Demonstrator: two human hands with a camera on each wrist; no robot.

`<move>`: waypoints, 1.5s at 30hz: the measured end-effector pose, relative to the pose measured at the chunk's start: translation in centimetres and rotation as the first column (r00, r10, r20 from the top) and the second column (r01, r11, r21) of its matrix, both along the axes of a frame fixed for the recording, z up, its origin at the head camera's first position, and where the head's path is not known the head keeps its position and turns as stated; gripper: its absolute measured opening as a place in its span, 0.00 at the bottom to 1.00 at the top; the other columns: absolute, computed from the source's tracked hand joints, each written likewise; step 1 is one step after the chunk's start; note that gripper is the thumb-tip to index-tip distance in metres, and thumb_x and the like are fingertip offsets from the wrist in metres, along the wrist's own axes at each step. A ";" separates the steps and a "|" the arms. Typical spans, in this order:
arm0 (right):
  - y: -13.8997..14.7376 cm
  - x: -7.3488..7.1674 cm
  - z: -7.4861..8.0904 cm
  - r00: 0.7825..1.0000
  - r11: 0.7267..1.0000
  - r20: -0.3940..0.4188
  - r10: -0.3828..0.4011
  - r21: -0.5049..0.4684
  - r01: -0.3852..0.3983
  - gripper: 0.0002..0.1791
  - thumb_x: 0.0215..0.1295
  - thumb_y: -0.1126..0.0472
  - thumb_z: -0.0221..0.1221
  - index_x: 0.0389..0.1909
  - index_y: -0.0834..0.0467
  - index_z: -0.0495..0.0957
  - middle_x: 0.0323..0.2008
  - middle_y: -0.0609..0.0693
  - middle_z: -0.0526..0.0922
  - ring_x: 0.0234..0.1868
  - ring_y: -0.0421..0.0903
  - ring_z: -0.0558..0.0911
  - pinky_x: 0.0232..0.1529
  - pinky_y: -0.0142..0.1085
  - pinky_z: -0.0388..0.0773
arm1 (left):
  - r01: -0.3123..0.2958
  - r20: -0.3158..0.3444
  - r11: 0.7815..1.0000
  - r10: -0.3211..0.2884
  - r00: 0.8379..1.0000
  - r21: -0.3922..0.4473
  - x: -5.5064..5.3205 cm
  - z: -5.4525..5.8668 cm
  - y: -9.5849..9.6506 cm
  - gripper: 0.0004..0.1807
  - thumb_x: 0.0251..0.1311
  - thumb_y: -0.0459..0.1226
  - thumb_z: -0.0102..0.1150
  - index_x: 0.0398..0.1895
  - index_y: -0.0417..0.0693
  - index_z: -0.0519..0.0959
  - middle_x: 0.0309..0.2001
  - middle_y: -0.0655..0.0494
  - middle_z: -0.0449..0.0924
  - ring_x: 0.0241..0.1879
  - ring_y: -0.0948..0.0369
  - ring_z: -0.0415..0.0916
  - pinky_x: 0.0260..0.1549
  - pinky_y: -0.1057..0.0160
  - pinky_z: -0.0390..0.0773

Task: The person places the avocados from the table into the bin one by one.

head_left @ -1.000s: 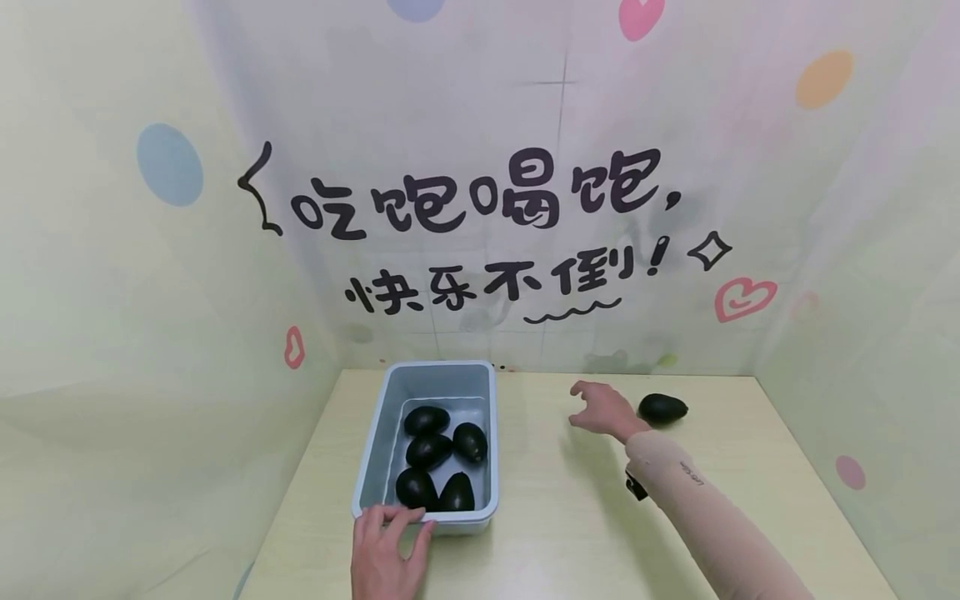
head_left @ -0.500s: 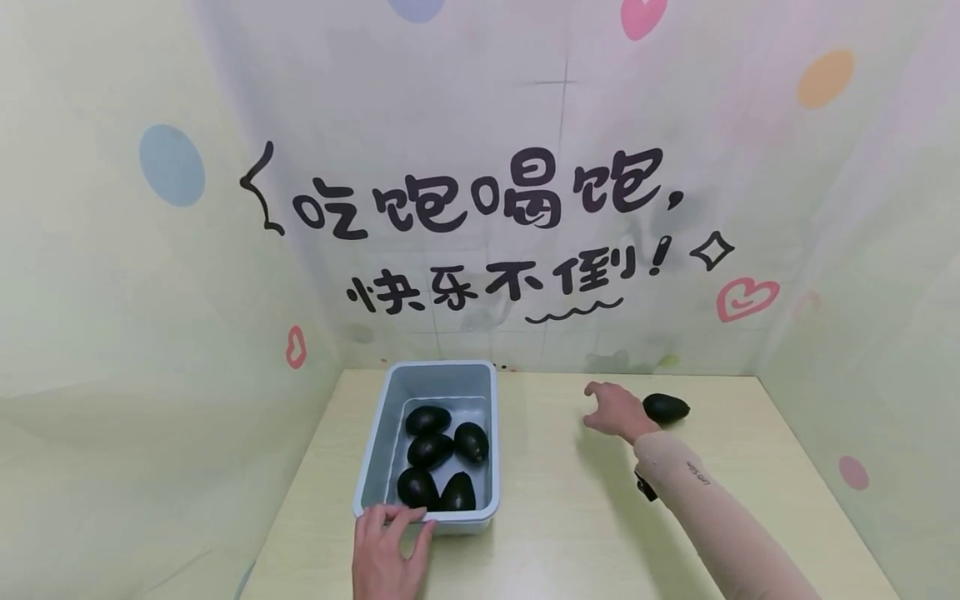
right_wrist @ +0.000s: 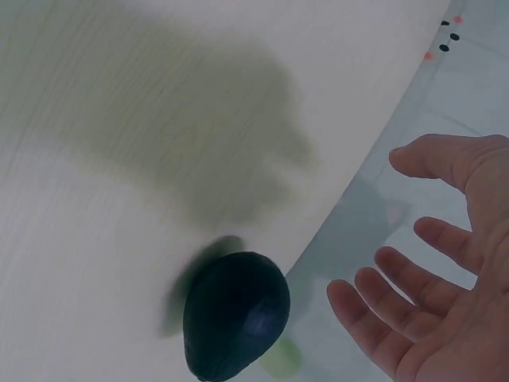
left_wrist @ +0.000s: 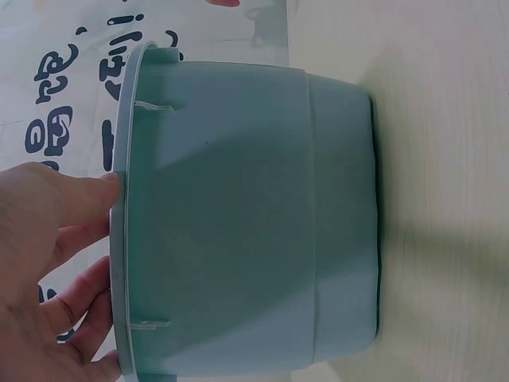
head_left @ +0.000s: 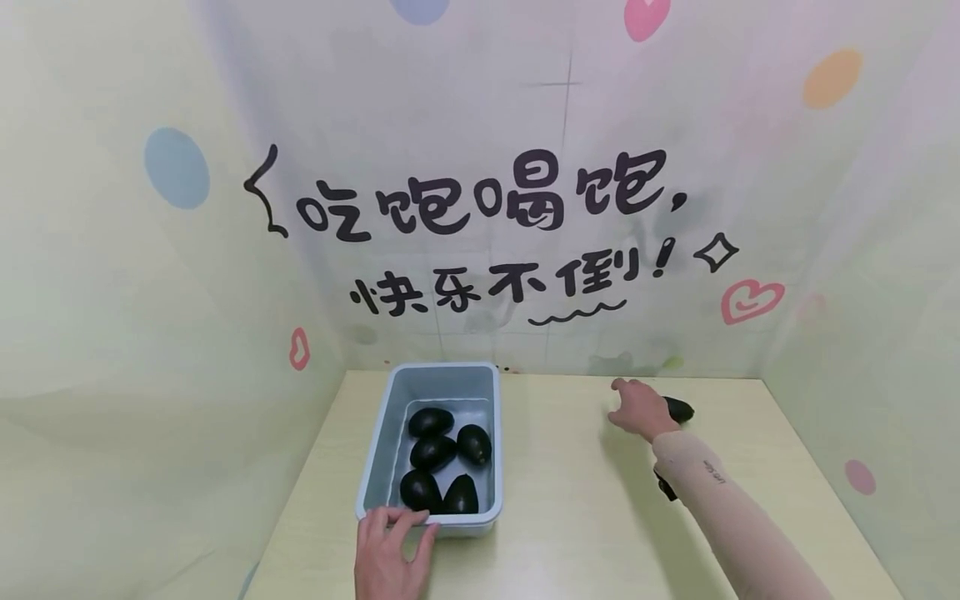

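Observation:
A light blue plastic bin (head_left: pixel 497 467) stands on the left of the table, with several dark avocados (head_left: pixel 432 453) lying in it. My left hand (head_left: pixel 390 557) grips the bin's near rim; in the left wrist view the fingers (left_wrist: pixel 79 298) meet the rim's edge. My right hand (head_left: pixel 639 410) is in the air over the table's right side, fingers spread and holding nothing. Beyond its wrist lies a single dark avocado (head_left: pixel 679 409), partly covered by the hand in the head view. The right wrist view shows this avocado (right_wrist: pixel 237 317) whole, apart from the fingertips.
A pale wooden table (head_left: pixel 555 500) bears everything. Behind it hangs a printed backdrop (head_left: pixel 480 108) with black lettering and coloured shapes, and similar sheets close off both sides. The right arm's shadow falls across the tabletop.
My right hand has moved to the right, towards the lone avocado, and now hides more of it. The left hand has stayed at the bin's rim.

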State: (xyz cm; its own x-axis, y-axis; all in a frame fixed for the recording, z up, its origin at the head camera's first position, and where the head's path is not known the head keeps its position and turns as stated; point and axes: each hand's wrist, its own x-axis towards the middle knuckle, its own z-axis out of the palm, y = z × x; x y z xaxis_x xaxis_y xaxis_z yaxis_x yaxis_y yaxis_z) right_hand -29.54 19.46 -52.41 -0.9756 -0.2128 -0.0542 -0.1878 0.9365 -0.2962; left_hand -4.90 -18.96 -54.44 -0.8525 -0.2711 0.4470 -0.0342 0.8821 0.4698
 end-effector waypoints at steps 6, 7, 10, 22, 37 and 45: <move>2.1 -0.4 -0.6 0.998 0.999 -0.025 -0.051 0.005 0.051 0.33 0.60 0.60 0.64 0.66 0.70 0.74 0.62 0.76 0.77 0.60 0.76 0.78 0.48 0.67 0.82 | -0.002 0.025 1.000 0.002 1.000 0.000 0.2 0.0 0.1 0.12 0.51 0.41 0.85 0.37 0.53 0.92 0.38 0.59 0.76 0.46 0.55 0.71 0.48 0.50 0.75; 2.4 -0.4 -0.6 0.998 0.998 -0.022 -0.060 0.003 0.060 0.34 0.60 0.60 0.64 0.66 0.71 0.73 0.62 0.77 0.76 0.60 0.78 0.77 0.48 0.68 0.81 | 0.000 0.011 1.000 0.000 1.000 -0.007 0.1 -0.1 0.0 0.12 0.50 0.41 0.85 0.37 0.53 0.91 0.38 0.59 0.76 0.46 0.55 0.72 0.48 0.50 0.75; 3.2 -0.5 -0.8 0.996 0.996 0.000 -0.090 0.004 0.090 0.36 0.61 0.61 0.62 0.69 0.71 0.70 0.62 0.79 0.74 0.61 0.80 0.75 0.49 0.71 0.80 | 0.007 -0.050 1.000 -0.008 0.999 -0.025 0.0 -0.4 -0.1 0.13 0.48 0.41 0.86 0.35 0.54 0.91 0.37 0.59 0.76 0.45 0.56 0.72 0.47 0.52 0.74; 4.8 0.0 -1.2 0.990 0.991 0.041 -0.136 -0.005 0.137 0.38 0.58 0.62 0.57 0.70 0.72 0.66 0.60 0.81 0.72 0.59 0.80 0.74 0.48 0.69 0.80 | -0.001 -0.038 1.000 0.001 0.999 -0.003 0.0 -0.3 0.0 0.13 0.48 0.41 0.86 0.36 0.53 0.92 0.38 0.59 0.76 0.45 0.55 0.72 0.47 0.51 0.75; 6.1 0.2 -1.8 0.989 0.987 0.027 -0.144 0.073 0.141 0.31 0.64 0.60 0.61 0.63 0.75 0.68 0.54 0.81 0.73 0.54 0.78 0.76 0.45 0.68 0.81 | 0.027 -0.134 0.999 -0.032 0.990 -0.040 -0.3 -0.6 -0.4 0.13 0.44 0.40 0.87 0.33 0.53 0.91 0.36 0.59 0.76 0.42 0.56 0.72 0.45 0.53 0.74; 6.5 0.5 -2.4 0.989 0.987 0.056 -0.137 0.087 0.132 0.35 0.65 0.58 0.64 0.66 0.75 0.66 0.57 0.82 0.71 0.56 0.79 0.74 0.46 0.69 0.80 | 0.029 -0.127 0.999 -0.034 0.991 -0.040 -0.1 -0.4 -0.3 0.13 0.44 0.39 0.87 0.33 0.54 0.91 0.35 0.60 0.75 0.43 0.56 0.72 0.46 0.52 0.73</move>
State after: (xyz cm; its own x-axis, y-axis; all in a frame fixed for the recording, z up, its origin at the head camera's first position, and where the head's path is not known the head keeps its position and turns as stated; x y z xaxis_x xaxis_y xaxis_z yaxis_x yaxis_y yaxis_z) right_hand -29.03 25.98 -54.81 -0.9893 -0.0719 -0.1269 -0.0420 0.9738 -0.2237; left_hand -4.96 -19.24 -54.80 -0.7957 -0.2263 0.5619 0.0515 0.8989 0.4351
